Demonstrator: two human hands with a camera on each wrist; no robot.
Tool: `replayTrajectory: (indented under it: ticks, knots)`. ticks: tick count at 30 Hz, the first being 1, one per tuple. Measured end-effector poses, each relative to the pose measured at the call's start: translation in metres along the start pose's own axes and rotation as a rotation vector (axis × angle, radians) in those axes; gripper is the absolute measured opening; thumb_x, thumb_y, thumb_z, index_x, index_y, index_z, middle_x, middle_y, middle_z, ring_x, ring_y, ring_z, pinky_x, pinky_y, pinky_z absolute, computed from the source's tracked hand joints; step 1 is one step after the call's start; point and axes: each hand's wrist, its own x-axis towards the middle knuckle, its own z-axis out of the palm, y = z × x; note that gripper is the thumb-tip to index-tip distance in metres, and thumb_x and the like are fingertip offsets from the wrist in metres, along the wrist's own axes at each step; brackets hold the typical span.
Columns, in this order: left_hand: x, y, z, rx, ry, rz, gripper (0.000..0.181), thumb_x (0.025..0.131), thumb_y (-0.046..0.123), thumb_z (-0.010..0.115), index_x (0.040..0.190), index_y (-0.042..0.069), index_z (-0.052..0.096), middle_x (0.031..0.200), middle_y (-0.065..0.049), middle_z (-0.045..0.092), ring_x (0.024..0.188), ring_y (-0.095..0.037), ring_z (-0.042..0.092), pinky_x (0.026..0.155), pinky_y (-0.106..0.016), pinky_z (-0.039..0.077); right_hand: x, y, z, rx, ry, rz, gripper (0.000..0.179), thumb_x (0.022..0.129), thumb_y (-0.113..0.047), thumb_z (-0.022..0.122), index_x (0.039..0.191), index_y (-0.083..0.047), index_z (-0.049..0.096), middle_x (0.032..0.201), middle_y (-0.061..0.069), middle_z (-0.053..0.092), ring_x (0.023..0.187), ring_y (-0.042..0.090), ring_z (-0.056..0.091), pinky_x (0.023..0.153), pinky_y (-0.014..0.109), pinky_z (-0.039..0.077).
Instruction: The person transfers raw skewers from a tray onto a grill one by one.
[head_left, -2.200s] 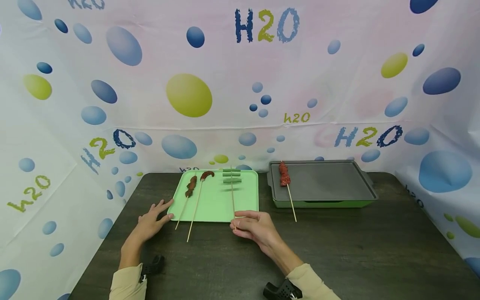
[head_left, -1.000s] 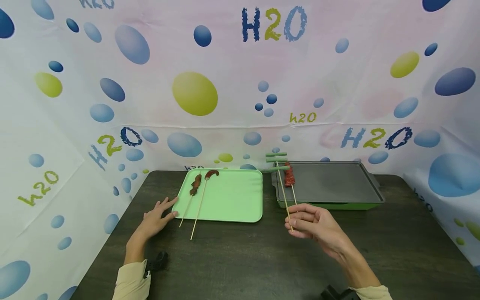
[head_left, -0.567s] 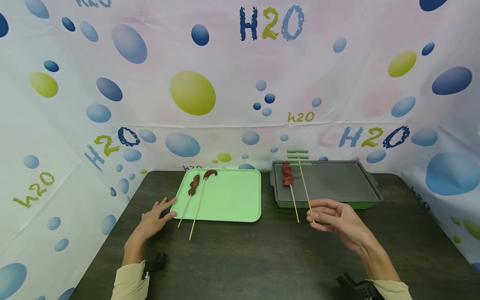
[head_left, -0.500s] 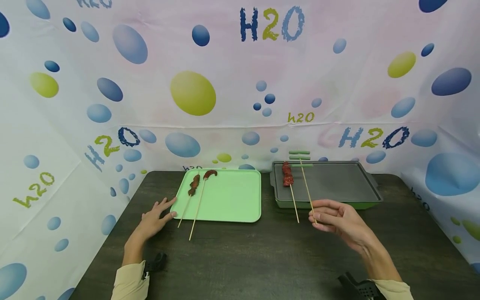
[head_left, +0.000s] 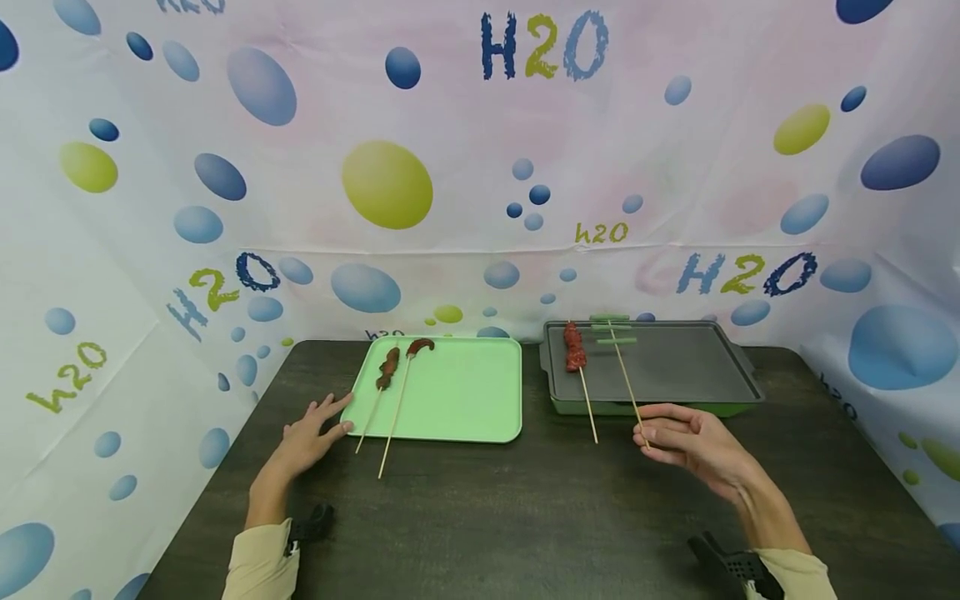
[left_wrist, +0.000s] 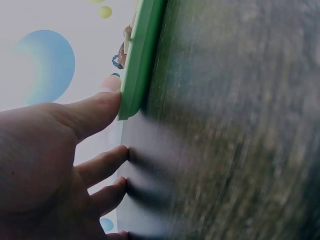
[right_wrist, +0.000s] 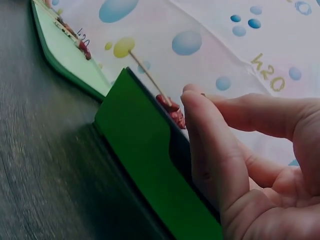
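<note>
Right hand [head_left: 686, 442] pinches 1 green skewer [head_left: 627, 375], now lower over pan [head_left: 690, 358]; left hand [head_left: 307, 437] stays spread.

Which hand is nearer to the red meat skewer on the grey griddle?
Right. The right hand is close, right of the red meat skewer; the left hand is farther, at the left side of the green tray.

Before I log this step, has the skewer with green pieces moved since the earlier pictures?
Yes: in the head view, the green skewer went rightward, from the tray to the pan.
</note>
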Motion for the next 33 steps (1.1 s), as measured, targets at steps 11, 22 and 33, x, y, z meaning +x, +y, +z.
replayTrajectory:
  ticks: [11,22,33]
  knots:
    - [0.003,0.001,-0.001,0.019,-0.01,-0.008,0.065,0.106,0.036,0.057,0.159,0.005,0.036,0.161,-0.037,0.02,0.146,-0.064,0.009,0.099,-0.089,0.004,0.001,0.006,-0.011,-0.012,0.032,0.047,0.029,0.102,0.003,0.06,0.13,0.0,0.062,0.112,0.01,0.074,0.105,0.023,0.073,0.092,0.035,0.057]
    - [0.0,0.004,-0.003,-0.004,-0.001,0.003,0.064,0.106,0.033,0.058,0.159,0.003,0.036,0.16,-0.038,0.019,0.146,-0.064,0.008,0.099,-0.089,0.003,0.004,0.004,-0.009,-0.012,0.054,0.086,0.035,0.102,0.001,0.062,0.136,0.004,0.058,0.117,0.013,0.073,0.109,0.024,0.072,0.096,0.038,0.055]
    - [0.0,0.003,-0.003,0.009,-0.004,0.011,0.064,0.106,0.033,0.058,0.158,0.002,0.037,0.16,-0.039,0.019,0.144,-0.066,0.008,0.098,-0.09,0.004,0.0,-0.001,0.001,-0.158,0.174,0.02,0.045,0.103,-0.01,0.064,0.143,0.008,0.052,0.121,0.003,0.072,0.111,0.015,0.07,0.096,0.037,0.056]
